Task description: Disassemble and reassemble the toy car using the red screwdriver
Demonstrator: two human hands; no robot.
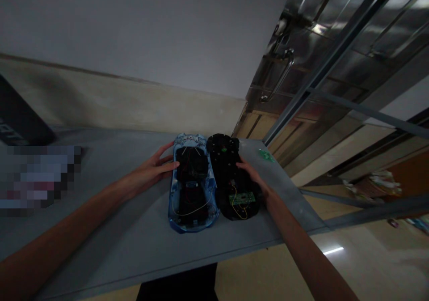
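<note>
A blue toy car body shell lies with its inside facing up, showing black parts and a thin pale wire. Right beside it is a black chassis with a green circuit board and yellow wires at its near end. My left hand grips the left edge of the blue shell, thumb over the rim and fingers along the side. My right hand holds the right side of the black chassis, its fingertips on the upper face. The fingers under the chassis are hidden.
The grey table ends at a near edge and a right edge. A small green item lies near its right corner. At the left are a black box and a blurred-out flat item. A metal frame rises at the right.
</note>
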